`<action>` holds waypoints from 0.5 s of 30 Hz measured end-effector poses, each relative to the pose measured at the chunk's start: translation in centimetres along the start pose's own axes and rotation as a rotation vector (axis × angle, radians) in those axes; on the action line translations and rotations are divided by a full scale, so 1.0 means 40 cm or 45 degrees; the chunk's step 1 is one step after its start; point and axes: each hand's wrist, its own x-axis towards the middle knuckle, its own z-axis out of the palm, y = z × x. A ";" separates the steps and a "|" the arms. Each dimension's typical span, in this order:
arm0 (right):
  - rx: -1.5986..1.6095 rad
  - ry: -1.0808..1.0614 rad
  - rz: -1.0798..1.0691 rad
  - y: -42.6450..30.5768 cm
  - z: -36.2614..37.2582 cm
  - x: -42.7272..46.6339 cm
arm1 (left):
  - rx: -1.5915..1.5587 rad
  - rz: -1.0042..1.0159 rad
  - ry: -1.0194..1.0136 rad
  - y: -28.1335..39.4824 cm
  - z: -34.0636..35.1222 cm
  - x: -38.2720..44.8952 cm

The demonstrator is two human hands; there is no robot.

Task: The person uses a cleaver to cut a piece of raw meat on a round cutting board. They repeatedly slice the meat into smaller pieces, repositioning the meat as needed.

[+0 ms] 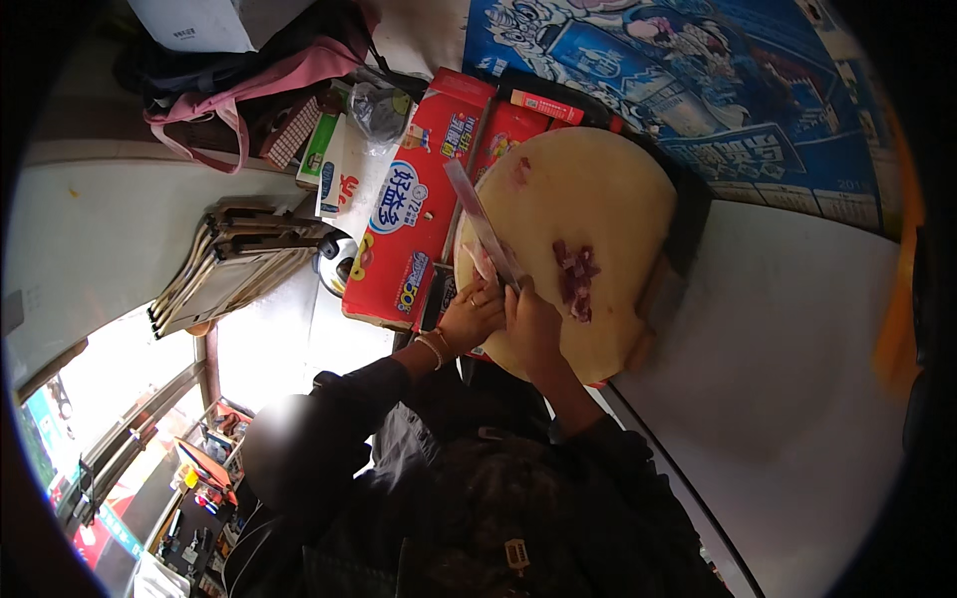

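Observation:
A round, pale cutting board (628, 202) lies before me. My right hand (532, 325) is closed around the handle of a long-bladed knife (478, 213), whose blade points up and left across the board's left side. My left hand (472, 318), with a ring and a beaded bracelet, rests on a piece of raw meat (480, 261) at the board's left edge, close beside the blade. Its fingertips are partly hidden, and so is the knife handle. A small pile of cut dark red meat (576, 276) lies near the board's middle. A meat scrap (522, 170) lies near the top edge.
Left of the board stands a red printed carton (419, 187). Behind the board lies a dark bottle with a red label (549, 106). Folded stools (239, 261) lean at the left, below a pink and black bag (299, 71). A blue poster (673, 82) covers the wall behind.

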 end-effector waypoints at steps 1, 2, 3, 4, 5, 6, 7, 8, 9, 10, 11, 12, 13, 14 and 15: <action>0.039 0.050 -0.032 -0.037 -0.003 0.035 | -0.052 0.019 0.020 -0.006 0.005 -0.007; 0.079 0.100 -0.065 -0.065 -0.004 0.072 | -0.104 0.038 0.040 -0.015 0.017 -0.017; 0.052 0.089 -0.067 -0.083 -0.003 0.110 | -0.119 0.069 0.023 -0.019 0.023 -0.020; 0.027 0.087 -0.080 -0.100 -0.005 0.157 | -0.132 0.094 0.005 -0.020 0.025 -0.026; 0.002 0.085 -0.093 -0.116 -0.007 0.198 | -0.142 0.123 -0.012 -0.027 0.028 -0.030; 0.049 0.124 -0.082 -0.127 -0.014 0.233 | -0.145 0.134 0.053 -0.023 0.023 -0.015; 0.105 0.154 -0.073 -0.140 -0.014 0.258 | -0.143 0.138 0.109 -0.020 0.010 -0.008; 0.161 0.185 -0.063 -0.150 -0.014 0.275 | -0.196 0.126 0.073 -0.023 -0.004 -0.003; 0.196 0.139 -0.073 -0.155 -0.008 0.284 | -0.168 0.093 0.061 -0.020 -0.006 -0.006; 0.230 0.093 -0.080 -0.154 -0.003 0.288 | -0.143 0.062 0.049 -0.014 -0.005 -0.008; 0.262 0.047 -0.084 -0.149 0.002 0.284 | -0.120 0.033 0.036 -0.006 -0.007 -0.012; 0.311 0.072 -0.109 -0.139 -0.001 0.282 | 0.031 0.074 -0.124 -0.009 -0.013 -0.032; 0.362 0.077 -0.130 -0.128 -0.006 0.254 | 0.047 -0.016 -0.056 0.003 -0.022 -0.047; 0.424 0.190 -0.182 -0.109 -0.022 0.234 | 0.063 -0.103 0.013 0.015 -0.029 -0.058; 0.357 0.231 -0.220 -0.077 -0.034 0.195 | 0.071 -0.196 0.067 0.036 -0.046 -0.073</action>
